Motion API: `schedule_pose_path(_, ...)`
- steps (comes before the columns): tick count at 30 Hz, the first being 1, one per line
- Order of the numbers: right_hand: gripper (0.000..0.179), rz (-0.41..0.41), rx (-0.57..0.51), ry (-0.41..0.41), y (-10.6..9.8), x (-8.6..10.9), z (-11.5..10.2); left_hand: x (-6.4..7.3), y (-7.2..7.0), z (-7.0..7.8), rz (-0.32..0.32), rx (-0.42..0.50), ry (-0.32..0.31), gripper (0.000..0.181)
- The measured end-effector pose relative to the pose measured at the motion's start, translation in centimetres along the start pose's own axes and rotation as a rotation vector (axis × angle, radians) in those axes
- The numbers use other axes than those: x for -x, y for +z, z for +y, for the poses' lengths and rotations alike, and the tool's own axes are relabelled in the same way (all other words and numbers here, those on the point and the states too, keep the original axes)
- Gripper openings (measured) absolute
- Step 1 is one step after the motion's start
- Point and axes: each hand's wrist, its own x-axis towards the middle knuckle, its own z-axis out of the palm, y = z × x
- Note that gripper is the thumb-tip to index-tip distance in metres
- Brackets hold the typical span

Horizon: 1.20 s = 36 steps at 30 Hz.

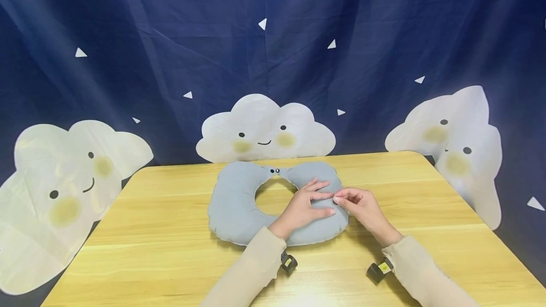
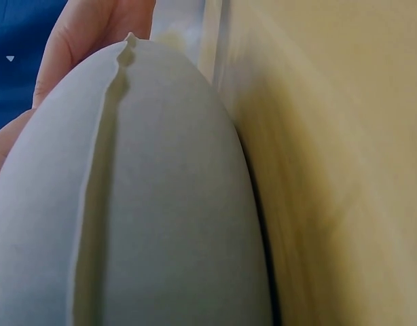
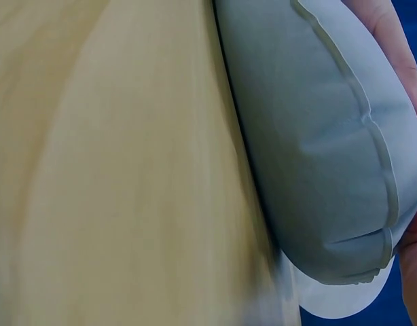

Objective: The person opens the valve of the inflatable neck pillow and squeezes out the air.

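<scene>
A grey inflatable neck pillow (image 1: 234, 207), plump and seamed round its edge, lies on the table with its snap-buttoned ends at the far side. My left hand (image 1: 304, 206) rests on its right lobe, fingers spread. Beside the left index fingertip, my right hand (image 1: 360, 207) pinches a small dark piece at the pillow's surface, mostly covered by thumb and forefinger; I cannot tell its exact kind. The pillow's side fills much of the left wrist view, with a hand (image 2: 93, 41) behind it. In the right wrist view, fingers (image 3: 392, 41) show past the seam.
The pillow sits on a light wooden table (image 1: 153, 240) with rounded far corners. Behind it hangs a dark blue curtain (image 1: 230, 37) printed with smiling clouds and white triangles. Both wrists carry small black cameras (image 1: 289, 263) on straps.
</scene>
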Motion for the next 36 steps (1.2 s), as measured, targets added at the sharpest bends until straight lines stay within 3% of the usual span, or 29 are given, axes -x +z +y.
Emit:
schedule_pose_path(11, 0.005, 0.016, -0.021, -0.011, -0.10, -0.06, 0.12, -0.12, -0.13, 0.17, -0.005, 0.015, -0.030, 0.043)
schedule_pose_path(19, 0.006, -0.016, -0.057, -0.107, -0.34, 0.02, 0.51, -0.08, -0.02, 0.03, -0.002, 0.020, -0.023, 0.045)
schedule_pose_path(26, 0.008, -0.051, -0.080, -0.134, -0.62, -0.02, 0.65, -0.10, 0.05, -0.03, 0.004, 0.034, -0.018, 0.045)
schedule_pose_path(32, 0.009, -0.071, -0.047, -0.163, -0.59, 0.07, 0.60, -0.02, 0.02, -0.10, -0.001, 0.036, -0.022, 0.044)
schedule_pose_path(36, 0.010, -0.071, -0.030, -0.141, -0.38, 0.11, 0.43, 0.01, 0.06, -0.32, 0.001, 0.029, -0.022, 0.044)
